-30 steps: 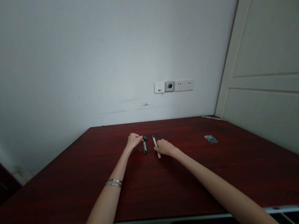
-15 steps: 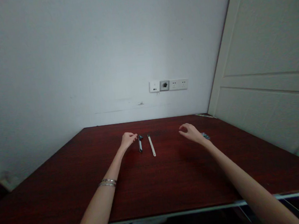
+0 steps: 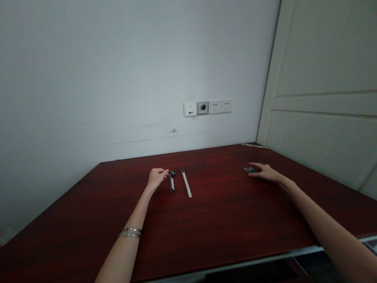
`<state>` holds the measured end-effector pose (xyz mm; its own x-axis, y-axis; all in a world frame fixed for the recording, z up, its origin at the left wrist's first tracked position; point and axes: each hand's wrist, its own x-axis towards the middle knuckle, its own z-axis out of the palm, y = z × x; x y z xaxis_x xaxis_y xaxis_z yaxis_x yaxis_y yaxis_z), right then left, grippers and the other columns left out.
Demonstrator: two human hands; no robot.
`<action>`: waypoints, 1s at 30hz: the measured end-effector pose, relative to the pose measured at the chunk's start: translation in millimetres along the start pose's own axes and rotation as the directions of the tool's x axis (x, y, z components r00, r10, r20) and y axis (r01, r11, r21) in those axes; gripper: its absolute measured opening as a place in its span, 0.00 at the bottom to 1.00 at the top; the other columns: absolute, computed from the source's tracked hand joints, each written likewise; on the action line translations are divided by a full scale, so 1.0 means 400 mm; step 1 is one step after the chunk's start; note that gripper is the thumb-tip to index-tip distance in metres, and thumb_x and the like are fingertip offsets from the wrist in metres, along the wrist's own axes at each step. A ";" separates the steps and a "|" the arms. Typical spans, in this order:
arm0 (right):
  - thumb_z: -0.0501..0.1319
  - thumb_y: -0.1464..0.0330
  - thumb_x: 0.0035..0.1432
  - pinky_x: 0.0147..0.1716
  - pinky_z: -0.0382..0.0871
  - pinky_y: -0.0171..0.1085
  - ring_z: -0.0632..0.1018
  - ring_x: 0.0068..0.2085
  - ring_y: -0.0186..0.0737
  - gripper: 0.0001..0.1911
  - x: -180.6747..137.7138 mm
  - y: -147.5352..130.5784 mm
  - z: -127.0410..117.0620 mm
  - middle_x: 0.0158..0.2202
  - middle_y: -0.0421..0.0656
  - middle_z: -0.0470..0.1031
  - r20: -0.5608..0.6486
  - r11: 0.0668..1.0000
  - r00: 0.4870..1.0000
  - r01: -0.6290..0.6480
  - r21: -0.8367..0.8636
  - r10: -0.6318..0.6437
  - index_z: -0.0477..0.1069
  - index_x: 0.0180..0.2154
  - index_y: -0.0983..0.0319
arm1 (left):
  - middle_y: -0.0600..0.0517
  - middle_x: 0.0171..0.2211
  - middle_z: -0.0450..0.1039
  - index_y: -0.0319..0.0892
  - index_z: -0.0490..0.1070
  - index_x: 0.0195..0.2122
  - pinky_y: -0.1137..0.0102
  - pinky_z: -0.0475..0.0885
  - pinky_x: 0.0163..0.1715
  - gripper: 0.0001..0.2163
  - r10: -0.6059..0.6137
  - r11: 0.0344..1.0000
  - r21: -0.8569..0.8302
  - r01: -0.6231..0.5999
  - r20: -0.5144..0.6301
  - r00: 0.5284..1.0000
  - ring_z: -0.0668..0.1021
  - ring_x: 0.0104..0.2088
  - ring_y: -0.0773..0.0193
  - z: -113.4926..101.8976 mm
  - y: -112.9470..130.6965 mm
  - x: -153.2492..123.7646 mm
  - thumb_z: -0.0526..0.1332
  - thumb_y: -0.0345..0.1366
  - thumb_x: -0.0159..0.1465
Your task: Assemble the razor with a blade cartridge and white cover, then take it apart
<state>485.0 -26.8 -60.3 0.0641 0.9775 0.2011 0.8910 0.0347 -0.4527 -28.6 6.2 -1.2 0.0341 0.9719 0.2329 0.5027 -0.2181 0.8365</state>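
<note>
My left hand (image 3: 158, 178) rests just left of a razor (image 3: 172, 184), its fingers curled together close to the razor's head. Nothing shows between those fingers. The razor has a dark head and a black and pale handle. Right of it lies a slim white stick-like tool (image 3: 186, 184) with a dark tip at the far end and a small hole at the near end. Farther right, my right hand (image 3: 265, 172) has thumb and fingers on either side of a small dark, shiny packet (image 3: 251, 169). The palm side and part of the packet are hidden.
Everything lies on a dark red wooden table (image 3: 217, 227) pushed against a white wall (image 3: 135, 75). Sockets (image 3: 208, 107) sit on the wall above the table's back edge. A flat pale strip (image 3: 254, 145) lies at the back right corner, near a white panelled door (image 3: 329, 74).
My right hand has moved right and come down to the small packet, its fingers now around it. My left hand stays beside the razor. The whole view has shifted slightly.
</note>
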 end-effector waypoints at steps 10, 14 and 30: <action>0.61 0.54 0.45 0.52 0.62 0.44 0.73 0.48 0.50 0.34 -0.004 -0.005 0.001 0.50 0.51 0.71 -0.028 0.991 0.997 0.074 0.113 -0.072 0.65 0.52 0.65 | 0.51 0.18 0.70 0.35 0.72 0.23 0.78 0.57 0.15 0.14 -0.014 1.000 -0.005 0.014 -0.014 1.000 0.67 0.17 0.72 -0.002 -0.001 -0.003 0.58 0.42 0.54; 0.62 0.55 0.45 0.47 0.66 0.42 0.75 0.45 0.48 0.35 -0.004 -0.035 -0.001 0.45 0.51 0.74 -0.058 0.992 0.996 0.073 0.102 -0.067 0.64 0.52 0.65 | 0.51 0.17 0.69 0.35 0.72 0.22 0.78 0.57 0.15 0.13 -0.009 1.000 -0.006 0.009 -0.009 1.000 0.66 0.17 0.72 -0.001 -0.007 0.001 0.58 0.41 0.55; 0.63 0.55 0.46 0.44 0.62 0.43 0.70 0.44 0.47 0.31 0.048 -0.478 0.173 0.43 0.51 0.70 -0.012 0.909 0.911 0.411 0.061 -0.412 0.65 0.50 0.64 | 0.51 0.17 0.69 0.35 0.73 0.23 0.78 0.59 0.16 0.13 0.024 1.000 0.000 -0.024 -0.033 0.999 0.66 0.16 0.73 0.011 -0.023 0.007 0.57 0.41 0.55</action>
<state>284.6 -0.3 -30.0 -0.3030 0.8741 0.3797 0.8093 0.4464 -0.3817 -29.5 11.2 -10.5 0.0179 0.9628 0.2695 0.5015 -0.2418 0.8307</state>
